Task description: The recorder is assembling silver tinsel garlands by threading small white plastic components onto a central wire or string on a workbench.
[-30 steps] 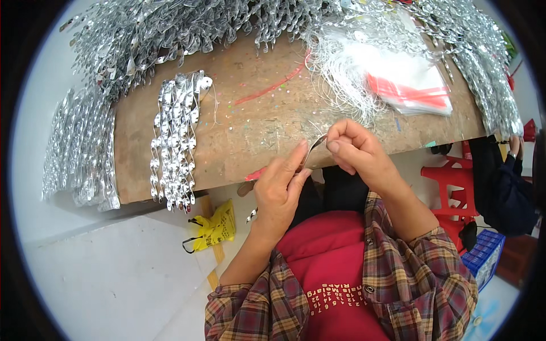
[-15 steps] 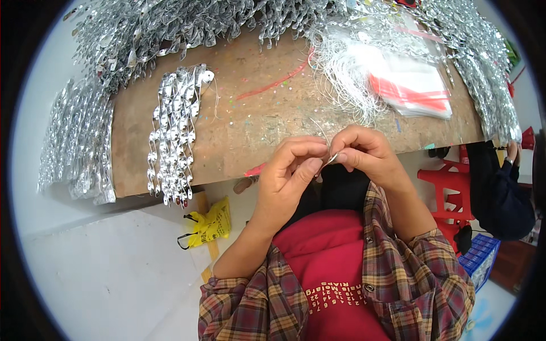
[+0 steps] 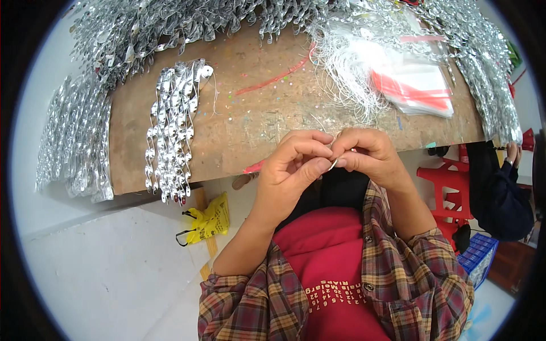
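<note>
Fingertips almost touching, my left hand point(image 3: 297, 162) and my right hand point(image 3: 368, 152) meet just past the table's front edge. Both pinch a thin white string point(image 3: 333, 164); a short end of it shows below the fingertips, and a thin strand rises above them. Whether a knot or small part sits between the fingers is hidden. To the left on the wooden table point(image 3: 250, 133) lies a bundle of twisted silver foil strips point(image 3: 170, 131). Beyond my right hand is a loose heap of white strings point(image 3: 350, 79).
Clear plastic bags with red bands point(image 3: 418, 94) lie at the right. Silver foil strips point(image 3: 170, 28) are heaped along the far side and hang over the table's ends. A yellow bag point(image 3: 210, 219) is below at left. Another person point(image 3: 500, 199) is at right, by a red stool point(image 3: 443, 187).
My fingertips have drawn closer together around the string, and its end below them now points more downward. The things on the table keep their places.
</note>
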A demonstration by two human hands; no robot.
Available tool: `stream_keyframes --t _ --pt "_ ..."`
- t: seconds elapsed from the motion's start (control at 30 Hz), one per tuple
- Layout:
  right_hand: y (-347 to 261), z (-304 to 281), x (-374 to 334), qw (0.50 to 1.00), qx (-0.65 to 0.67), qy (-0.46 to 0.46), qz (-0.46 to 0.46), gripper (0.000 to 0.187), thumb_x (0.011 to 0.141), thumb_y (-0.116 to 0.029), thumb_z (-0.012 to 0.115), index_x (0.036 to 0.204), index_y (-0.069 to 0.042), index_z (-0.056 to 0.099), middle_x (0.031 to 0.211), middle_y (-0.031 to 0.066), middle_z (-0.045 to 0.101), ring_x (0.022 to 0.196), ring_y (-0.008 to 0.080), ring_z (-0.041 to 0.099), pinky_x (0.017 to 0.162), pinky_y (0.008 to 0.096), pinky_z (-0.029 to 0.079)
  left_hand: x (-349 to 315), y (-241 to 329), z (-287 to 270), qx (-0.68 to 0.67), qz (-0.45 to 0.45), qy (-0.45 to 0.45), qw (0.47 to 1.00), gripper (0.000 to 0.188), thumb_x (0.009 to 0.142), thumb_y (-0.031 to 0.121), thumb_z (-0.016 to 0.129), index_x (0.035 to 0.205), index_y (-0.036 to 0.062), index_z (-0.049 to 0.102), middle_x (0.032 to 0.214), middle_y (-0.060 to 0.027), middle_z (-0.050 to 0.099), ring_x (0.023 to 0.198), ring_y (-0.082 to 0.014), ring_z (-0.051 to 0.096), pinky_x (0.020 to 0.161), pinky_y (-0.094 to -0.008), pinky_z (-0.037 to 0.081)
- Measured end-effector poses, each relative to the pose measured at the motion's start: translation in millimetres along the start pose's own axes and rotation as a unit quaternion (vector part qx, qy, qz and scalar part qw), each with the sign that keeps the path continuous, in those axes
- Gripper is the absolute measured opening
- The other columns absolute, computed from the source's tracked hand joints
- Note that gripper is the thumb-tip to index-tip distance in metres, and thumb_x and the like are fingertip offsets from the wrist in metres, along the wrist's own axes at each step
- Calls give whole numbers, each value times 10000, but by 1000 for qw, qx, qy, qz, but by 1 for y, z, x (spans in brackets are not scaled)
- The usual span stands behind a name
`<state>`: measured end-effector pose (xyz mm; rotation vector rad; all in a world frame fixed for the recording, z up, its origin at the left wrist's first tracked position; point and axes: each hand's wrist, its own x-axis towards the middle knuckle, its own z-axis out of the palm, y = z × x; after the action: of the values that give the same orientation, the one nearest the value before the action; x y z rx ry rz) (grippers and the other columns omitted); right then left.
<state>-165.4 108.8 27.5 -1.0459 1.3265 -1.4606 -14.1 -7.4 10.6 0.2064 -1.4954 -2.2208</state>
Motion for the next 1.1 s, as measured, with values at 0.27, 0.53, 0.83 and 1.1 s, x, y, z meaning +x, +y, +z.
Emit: stream_keyframes --t 0.27,0.53,0.83,1.1 --pt "-4 1 -1 999 9 -31 29 73 813 -46 613 871 -5 624 764 26 600 651 83 553 575 208 437 5 1 -6 -6 6 -56 998 105 824 21 619 929 21 605 1166 -106 449 880 -115 541 735 -237 474" --pt "1 3 -2 998 44 -14 30 97 822 -68 619 891 -2 632 777 18 602 647 71 544 565 198 432 -3 -7 2 -67 -44 1 997 151 891 162 573 866 17 538 1143 -84 451 873 -108 537 723 -234 474" --pt "3 2 1 988 108 -50 98 144 862 -140 599 910 -9 631 749 -2 593 607 44 494 531 190 395 -1 -17 11 -148 -18 57 987 156 918 201 536 923 46 515 1173 -61 441 934 -107 503 784 -244 440" --pt "-6 -6 1 981 158 29 112 101 853 -122 575 870 -23 577 691 9 547 497 10 367 427 158 269 -3 -27 24 -2 -10 32 999 197 887 70 551 1064 15 486 1102 -83 519 971 -142 528 836 -279 447"
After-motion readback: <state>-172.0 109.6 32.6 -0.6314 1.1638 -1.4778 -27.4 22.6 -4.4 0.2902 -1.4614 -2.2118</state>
